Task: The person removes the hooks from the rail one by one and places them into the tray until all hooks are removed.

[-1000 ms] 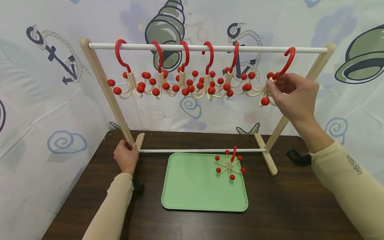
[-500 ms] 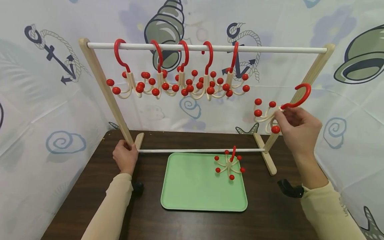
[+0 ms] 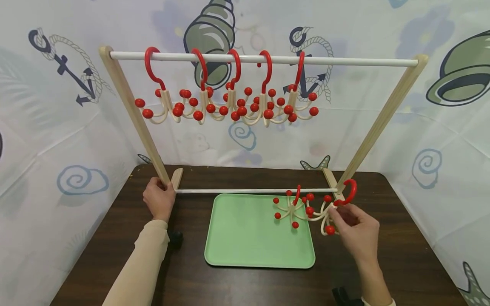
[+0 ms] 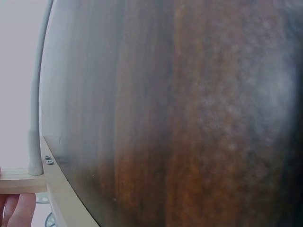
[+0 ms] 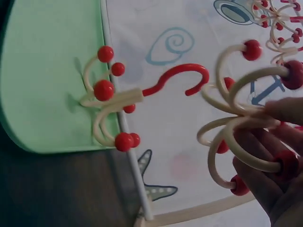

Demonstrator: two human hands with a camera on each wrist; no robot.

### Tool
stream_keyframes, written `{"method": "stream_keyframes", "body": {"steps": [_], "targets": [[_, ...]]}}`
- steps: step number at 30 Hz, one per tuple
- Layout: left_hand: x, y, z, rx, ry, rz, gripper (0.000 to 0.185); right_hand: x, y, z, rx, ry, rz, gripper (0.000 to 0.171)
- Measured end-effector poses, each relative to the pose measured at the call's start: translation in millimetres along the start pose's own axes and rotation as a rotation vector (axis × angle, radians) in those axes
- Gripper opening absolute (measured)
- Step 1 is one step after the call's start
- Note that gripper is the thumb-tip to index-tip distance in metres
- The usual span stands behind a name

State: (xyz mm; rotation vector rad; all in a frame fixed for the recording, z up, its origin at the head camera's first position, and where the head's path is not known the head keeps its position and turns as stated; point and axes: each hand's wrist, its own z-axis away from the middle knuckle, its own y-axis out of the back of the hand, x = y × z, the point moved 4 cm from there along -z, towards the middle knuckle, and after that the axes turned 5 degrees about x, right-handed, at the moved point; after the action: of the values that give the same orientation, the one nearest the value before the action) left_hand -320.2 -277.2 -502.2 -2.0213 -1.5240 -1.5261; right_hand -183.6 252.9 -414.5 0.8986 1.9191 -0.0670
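While pinched at its cream stem by the fingers of the right hand (image 3: 354, 227), the multi-armed hook with red bead tips (image 3: 325, 212) hangs low over the dark table (image 3: 402, 255), just off the right edge of the green tray (image 3: 245, 238). Immediately left of that grip, a second identical hook (image 3: 292, 210) lies on the tray's far right corner; above and behind, five more hooks (image 3: 229, 102) hang from the white top rail (image 3: 344, 62) of the wooden rack (image 3: 375, 123). Far left of the grip, the left hand (image 3: 158, 202) has its fingers curled round the rack's left upright near the foot.
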Motion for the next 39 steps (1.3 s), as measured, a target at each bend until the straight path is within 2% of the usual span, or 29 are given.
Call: {"method": "stream_keyframes", "body": {"steps": [4,10,14,22,31,39], "targets": [[-0.5,0.0,-0.8,0.001,0.013,-0.001,0.018,1,-12,19,-0.077,0.009,-0.005,0.010],[0.1,-0.7,-0.5,-0.005,0.014,-0.005,0.019,12,-28,42,-0.157,-0.045,0.021,0.016],[0.3,0.4,-1.5,-0.001,0.012,-0.009,0.019,20,-36,55,-0.174,-0.077,0.037,0.017],[1.0,3.2,0.1,-0.008,0.016,0.002,0.019,23,-51,67,-0.203,-0.037,0.053,0.018],[-0.2,2.1,-2.3,0.005,0.013,-0.005,0.019,26,-63,73,-0.199,-0.128,0.122,0.019],[0.0,-2.6,-0.7,-0.012,0.019,-0.001,0.019,29,-66,76,-0.204,-0.143,0.163,0.021]]}}
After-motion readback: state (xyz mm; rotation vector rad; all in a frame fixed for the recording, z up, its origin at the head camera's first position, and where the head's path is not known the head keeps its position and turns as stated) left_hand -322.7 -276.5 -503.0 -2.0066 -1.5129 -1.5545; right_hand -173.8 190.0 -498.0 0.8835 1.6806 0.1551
